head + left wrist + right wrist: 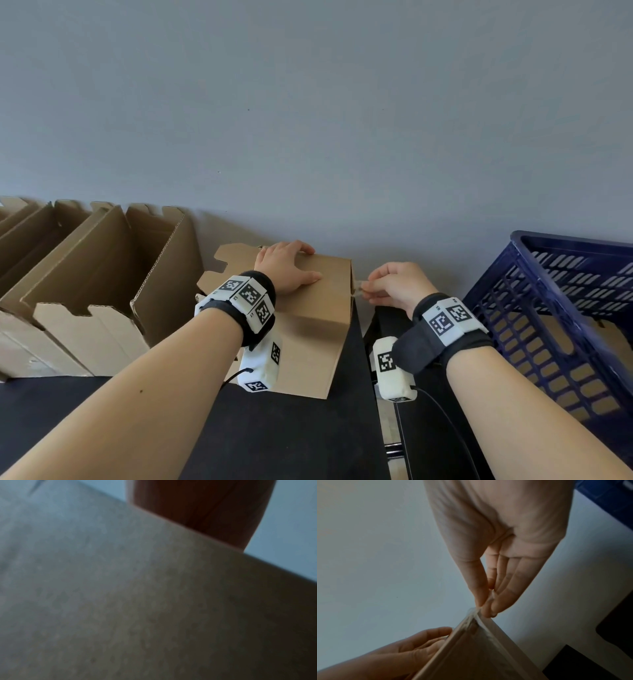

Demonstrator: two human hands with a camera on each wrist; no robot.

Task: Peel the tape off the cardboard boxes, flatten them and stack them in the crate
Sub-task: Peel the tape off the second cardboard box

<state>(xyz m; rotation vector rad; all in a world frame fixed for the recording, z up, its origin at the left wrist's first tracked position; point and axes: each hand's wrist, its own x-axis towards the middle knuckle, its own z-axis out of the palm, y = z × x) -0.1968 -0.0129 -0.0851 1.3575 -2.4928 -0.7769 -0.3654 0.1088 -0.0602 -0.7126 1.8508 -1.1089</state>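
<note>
The wall (308, 102) fills the far side from nine to three o'clock, so nothing can be pulled further that way. The dark bench (291, 438) carries everything. At nine o'clock a row of open boxes (85, 284) stands along the wall, probably waiting their turn. At three o'clock the blue crate (565, 308) leans tilted against the wall, mouth toward the person, likely for easy loading; cardboard shows through its slats. At twelve o'clock lies the box in hand (308, 325), its right edge toward the crate. The left hand (287, 267) lies spread on its top, fingers hooked over the far edge, I judge to pin it against the pull. The right hand (394, 284) sits just off the box's right edge, its grip pinching the clear tape (475, 613) between thumb and fingertips (488, 609). The strip is lifted at the corner and still stuck further down. Open room for the pull lies rightward, in the gap between box and crate, and back toward six o'clock.
</note>
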